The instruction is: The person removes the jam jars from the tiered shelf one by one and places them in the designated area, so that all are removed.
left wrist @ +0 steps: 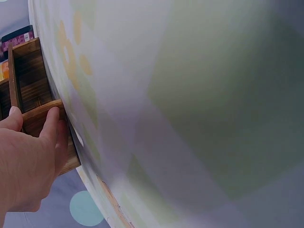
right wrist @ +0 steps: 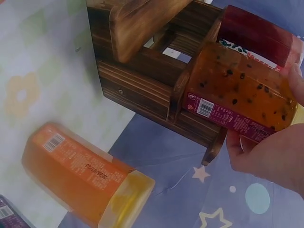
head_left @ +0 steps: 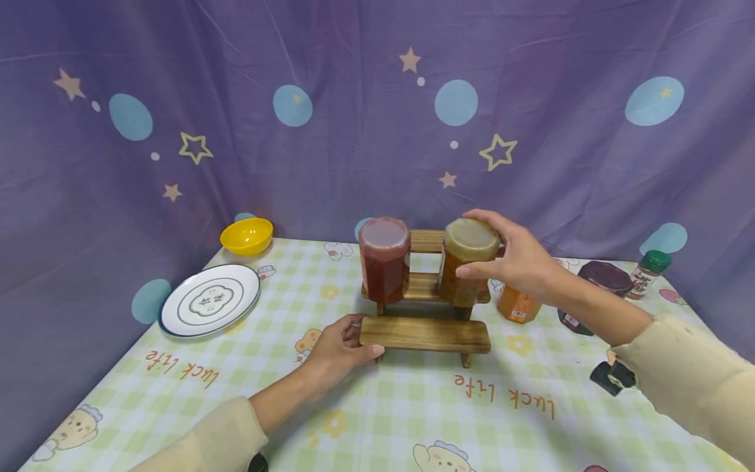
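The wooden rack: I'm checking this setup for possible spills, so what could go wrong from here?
The amber jar in the right hand could tip if released off balance; whether its base is fully seated is hard to tell.

The red jar stands on the same narrow middle step, so a sideways bump might topple it.

The left hand grips the lower step's left end; a tug there might shift the wooden rack and unsettle both jars.
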Available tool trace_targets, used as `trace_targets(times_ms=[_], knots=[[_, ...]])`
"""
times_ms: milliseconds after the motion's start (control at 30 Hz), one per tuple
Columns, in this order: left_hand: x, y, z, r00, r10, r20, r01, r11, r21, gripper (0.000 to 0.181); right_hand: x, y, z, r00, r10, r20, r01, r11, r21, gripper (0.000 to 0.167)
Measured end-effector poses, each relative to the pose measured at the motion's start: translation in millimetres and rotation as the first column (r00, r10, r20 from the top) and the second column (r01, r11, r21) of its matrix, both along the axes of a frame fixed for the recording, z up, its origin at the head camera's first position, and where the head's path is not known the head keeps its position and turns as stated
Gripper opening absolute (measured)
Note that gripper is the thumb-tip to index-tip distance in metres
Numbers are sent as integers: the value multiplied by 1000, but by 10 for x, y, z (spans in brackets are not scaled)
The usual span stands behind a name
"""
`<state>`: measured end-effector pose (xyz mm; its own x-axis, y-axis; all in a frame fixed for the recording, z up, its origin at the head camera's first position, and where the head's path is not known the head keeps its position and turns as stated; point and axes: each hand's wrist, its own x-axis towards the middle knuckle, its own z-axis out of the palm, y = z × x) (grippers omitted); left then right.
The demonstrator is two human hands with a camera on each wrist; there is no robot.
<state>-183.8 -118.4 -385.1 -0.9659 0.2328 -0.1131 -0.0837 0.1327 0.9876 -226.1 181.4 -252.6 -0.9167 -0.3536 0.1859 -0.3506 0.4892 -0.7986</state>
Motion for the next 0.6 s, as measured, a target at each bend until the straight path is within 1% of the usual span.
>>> trace_targets(times_ms=[167, 400, 600], knots=[[3, -2, 8, 1000, 3, -6, -3, 1000, -12, 70, -5, -6, -1, 1000, -3, 7, 3, 1000, -6, 85], [15, -1, 11, 1000, 6, -9, -6, 1000, -26, 72, -13, -9, 9, 1000, 4, -17, -4, 1000, 1, 80], [11, 0, 13, 1000, 8, -3, -8, 1000, -23, 72, 6, -28, 54, 999, -31, -36, 32, 999, 24, 77]])
